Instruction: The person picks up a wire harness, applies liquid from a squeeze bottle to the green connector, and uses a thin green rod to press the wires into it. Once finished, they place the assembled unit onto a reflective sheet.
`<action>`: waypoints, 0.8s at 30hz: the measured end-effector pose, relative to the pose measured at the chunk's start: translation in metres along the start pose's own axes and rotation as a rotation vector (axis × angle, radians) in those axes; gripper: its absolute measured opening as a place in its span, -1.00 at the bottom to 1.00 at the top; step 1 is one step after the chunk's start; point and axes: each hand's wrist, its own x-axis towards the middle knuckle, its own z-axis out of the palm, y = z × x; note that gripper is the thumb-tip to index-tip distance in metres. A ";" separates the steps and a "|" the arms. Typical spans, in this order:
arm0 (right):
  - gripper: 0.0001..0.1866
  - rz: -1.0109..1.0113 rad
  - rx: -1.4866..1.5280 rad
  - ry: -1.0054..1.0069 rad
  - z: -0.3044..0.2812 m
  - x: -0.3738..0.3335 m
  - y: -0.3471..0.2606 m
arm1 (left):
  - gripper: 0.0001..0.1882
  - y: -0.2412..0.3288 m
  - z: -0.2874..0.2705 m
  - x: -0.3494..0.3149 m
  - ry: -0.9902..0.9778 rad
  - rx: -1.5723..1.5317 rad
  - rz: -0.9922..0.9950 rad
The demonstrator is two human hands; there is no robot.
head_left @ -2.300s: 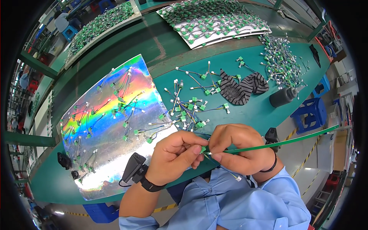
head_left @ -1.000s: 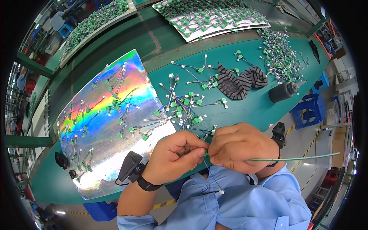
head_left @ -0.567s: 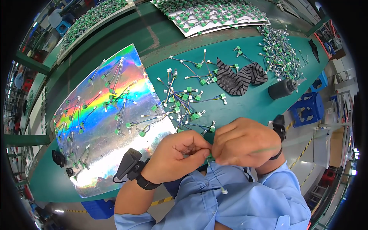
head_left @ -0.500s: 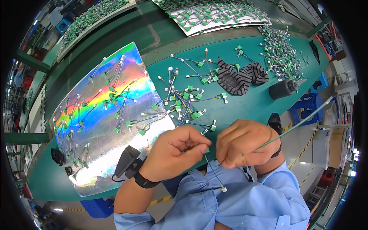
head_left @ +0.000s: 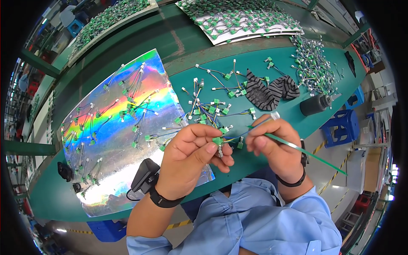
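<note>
Both hands [head_left: 193, 155] [head_left: 274, 146] half hide the green connector [head_left: 217, 140].

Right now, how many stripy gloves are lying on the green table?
2. One striped glove lies past the loose wire pieces, above the right hand. The other striped glove lies right beside it, touching it, nearer the black cylinder. None seems hidden.

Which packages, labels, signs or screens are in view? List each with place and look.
No screen, label or sign shows clearly.
Pale box: floor at right, past the table; whitish, boxy; maybe a carton.
Striped floor tape: under the table edge; yellow and black.
Green connector, left hand; green rod, right hand: no labels.
</note>
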 end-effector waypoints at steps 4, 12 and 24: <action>-0.86 -0.049 -0.092 -0.014 0.010 0.005 0.002 | -0.73 -0.001 -0.002 0.000 -0.044 -0.076 0.028; -0.89 -0.010 -0.073 -0.059 0.021 0.020 -0.002 | -0.79 -0.006 -0.007 0.001 -0.179 -0.181 -0.031; -0.97 -0.145 -0.146 0.002 0.014 0.024 0.003 | -0.70 -0.004 -0.010 0.003 -0.195 -0.221 0.005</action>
